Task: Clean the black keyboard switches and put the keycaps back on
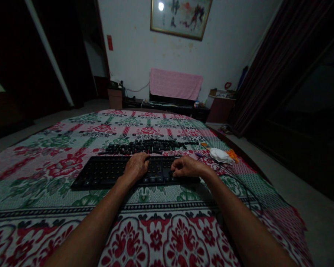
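Note:
A black keyboard base (105, 172) lies across a bed covered with a red, green and white flowered spread (58, 163). My left hand (136, 167) rests on the middle of the keyboard with its fingers curled down. My right hand (187, 167) sits on the keyboard's right part, fingers bent in a pinch at the keys; what they hold is too small to see. Just behind the keyboard lies a row of loose black keycaps (147, 145).
A crumpled white cloth (221, 155) with something orange beside it lies right of the keyboard, and a thin cable (239, 183) runs along the bed's right side. Beyond the bed stand a low cabinet with a pink-covered screen (176, 84) and a dark curtain (267, 66).

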Tool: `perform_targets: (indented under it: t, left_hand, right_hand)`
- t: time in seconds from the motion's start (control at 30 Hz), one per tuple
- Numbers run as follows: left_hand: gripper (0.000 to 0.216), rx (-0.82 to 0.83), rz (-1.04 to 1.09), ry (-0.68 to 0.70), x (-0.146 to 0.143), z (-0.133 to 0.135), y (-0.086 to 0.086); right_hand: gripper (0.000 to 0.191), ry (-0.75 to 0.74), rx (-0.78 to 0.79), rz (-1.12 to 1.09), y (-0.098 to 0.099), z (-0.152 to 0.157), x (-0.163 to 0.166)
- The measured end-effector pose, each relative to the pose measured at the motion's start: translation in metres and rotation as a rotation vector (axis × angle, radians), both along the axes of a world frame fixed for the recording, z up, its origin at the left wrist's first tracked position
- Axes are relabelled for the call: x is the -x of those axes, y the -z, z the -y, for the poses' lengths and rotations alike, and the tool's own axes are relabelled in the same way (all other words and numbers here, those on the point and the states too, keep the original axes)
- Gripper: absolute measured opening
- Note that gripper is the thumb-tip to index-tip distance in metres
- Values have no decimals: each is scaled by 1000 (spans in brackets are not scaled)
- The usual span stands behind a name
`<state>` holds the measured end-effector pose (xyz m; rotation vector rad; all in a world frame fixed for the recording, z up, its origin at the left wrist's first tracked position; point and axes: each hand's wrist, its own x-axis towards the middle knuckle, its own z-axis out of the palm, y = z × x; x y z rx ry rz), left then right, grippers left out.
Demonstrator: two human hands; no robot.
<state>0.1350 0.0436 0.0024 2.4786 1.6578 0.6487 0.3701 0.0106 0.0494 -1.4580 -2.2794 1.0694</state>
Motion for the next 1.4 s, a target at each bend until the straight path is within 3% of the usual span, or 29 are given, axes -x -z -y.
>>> perform_targets:
  t: [0.13, 0.2, 0.33, 0.47, 0.83, 1.4]
  left_hand:
    - [28, -136, 61, 13, -8, 6, -5]
    - [26, -181, 104, 93, -16, 12, -10]
    - [20, -72, 133, 315, -33, 25, -16]
    - [22, -2, 126, 423, -42, 32, -11]
    - [22, -75, 105, 442, -42, 32, -1]
    - [17, -25, 138, 375, -45, 31, 0]
  right_hand:
    - [23, 7, 26, 14, -1, 0, 0]
    - [24, 4, 23, 12, -2, -1, -1]
    - [26, -21, 29, -9, -1, -2, -3]
    - [27, -30, 10, -10, 0, -2, -3]
    - [27, -46, -17, -35, 4, -4, -4]
    - [30, -77, -8, -83, 10, -7, -8]
